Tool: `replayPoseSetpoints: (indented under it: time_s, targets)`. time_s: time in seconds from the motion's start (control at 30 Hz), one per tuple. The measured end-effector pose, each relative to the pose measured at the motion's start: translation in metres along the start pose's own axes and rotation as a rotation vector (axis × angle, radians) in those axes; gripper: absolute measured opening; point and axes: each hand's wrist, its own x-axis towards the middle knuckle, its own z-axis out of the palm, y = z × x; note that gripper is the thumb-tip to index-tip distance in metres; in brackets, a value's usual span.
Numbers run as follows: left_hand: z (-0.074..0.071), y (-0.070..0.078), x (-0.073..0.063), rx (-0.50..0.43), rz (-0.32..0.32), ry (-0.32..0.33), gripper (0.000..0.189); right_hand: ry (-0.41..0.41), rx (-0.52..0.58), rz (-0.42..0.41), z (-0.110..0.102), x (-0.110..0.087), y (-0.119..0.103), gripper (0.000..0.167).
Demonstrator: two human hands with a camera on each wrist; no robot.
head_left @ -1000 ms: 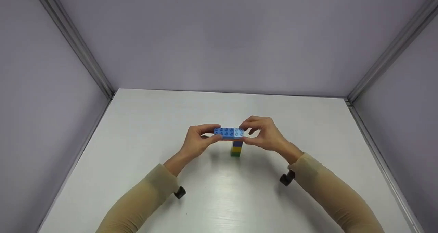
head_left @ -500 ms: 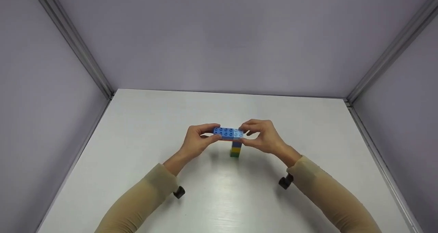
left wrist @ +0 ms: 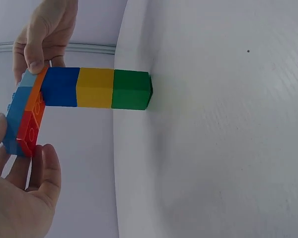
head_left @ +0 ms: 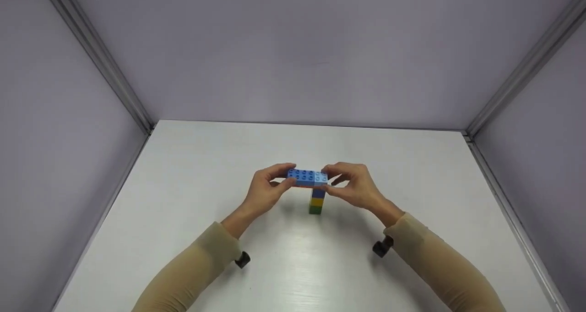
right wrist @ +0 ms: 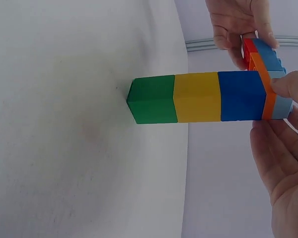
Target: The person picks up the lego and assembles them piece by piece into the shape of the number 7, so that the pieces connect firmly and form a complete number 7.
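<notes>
In the head view, my left hand (head_left: 264, 190) pinches the left end of a long blue building brick (head_left: 302, 176) between thumb and fingers. A light blue brick (head_left: 320, 178) sits flush at its right end, pinched by my right hand (head_left: 357, 188). Below these two lies a layer with an orange brick (right wrist: 268, 101) and a red brick (left wrist: 27, 130). Under the orange brick runs a column of a dark blue brick (right wrist: 242, 96), a yellow brick (right wrist: 196, 97) and a green brick (right wrist: 153, 100). The left side overhangs the column. Whether the green brick touches the table I cannot tell.
The white table (head_left: 206, 151) spreads around the bricks. Pale panels (head_left: 293, 51) with grey metal corner posts (head_left: 98, 51) enclose its back and sides. A black wrist camera (head_left: 242, 259) hangs under the left sleeve, another black wrist camera (head_left: 382, 247) under the right.
Both hands keep their hold. My right hand has shifted slightly toward me, and a little more of the column shows beneath the upper bricks.
</notes>
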Motion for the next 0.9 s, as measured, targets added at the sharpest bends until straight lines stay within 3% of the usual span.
replayPoseSetpoints:
  time_s: [0.37, 0.6, 0.9]
  targets:
    - [0.002, 0.009, 0.001, 0.075, 0.078, -0.018, 0.046, 0.082, 0.16, 0.165, -0.003, 0.003, -0.007, 0.035]
    - [0.0, 0.008, 0.007, -0.011, 0.064, 0.013, 0.038, 0.108, 0.191, 0.19, -0.001, 0.003, -0.008, 0.037]
    - [-0.001, 0.009, 0.015, -0.108, 0.023, 0.09, 0.035, -0.01, 0.257, 0.192, 0.011, -0.005, -0.005, 0.082]
